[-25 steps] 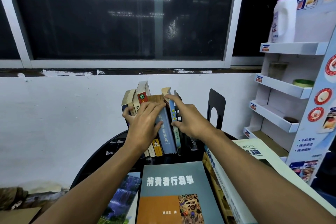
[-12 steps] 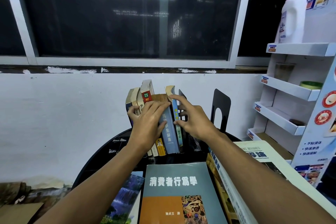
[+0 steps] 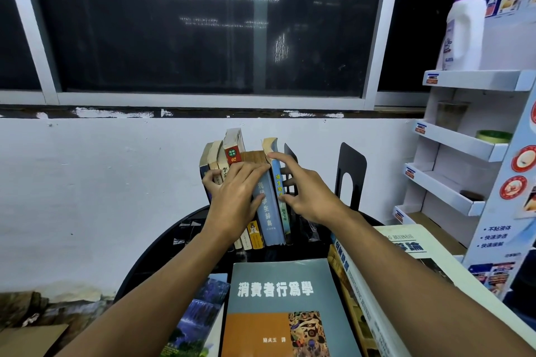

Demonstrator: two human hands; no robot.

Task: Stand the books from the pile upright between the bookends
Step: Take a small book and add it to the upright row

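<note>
Several books (image 3: 232, 153) stand upright in a row at the back of the round black table (image 3: 162, 252). My left hand (image 3: 235, 197) grips them, fingers across the spines and onto the thick blue book (image 3: 268, 223), thumb on the row's left side. My right hand (image 3: 307, 194) pinches the thin blue book (image 3: 278, 180) at the row's right end, index finger at its top. A dark, narrow bookend (image 3: 291, 153) stands just right of it, and a black bookend (image 3: 351, 168) stands farther right. A grey and orange book (image 3: 278, 307) lies flat in front.
A large white book (image 3: 406, 243) tops a stack at the right, and a waterfall-cover book (image 3: 200, 313) lies at the left front. A white cardboard shelf (image 3: 464, 148) with a white bottle (image 3: 464, 32) stands on the right. The white wall and a dark window are behind.
Both hands stay on the standing books. My right index finger has slid up to the top of the thin blue book. The view has shifted slightly.
</note>
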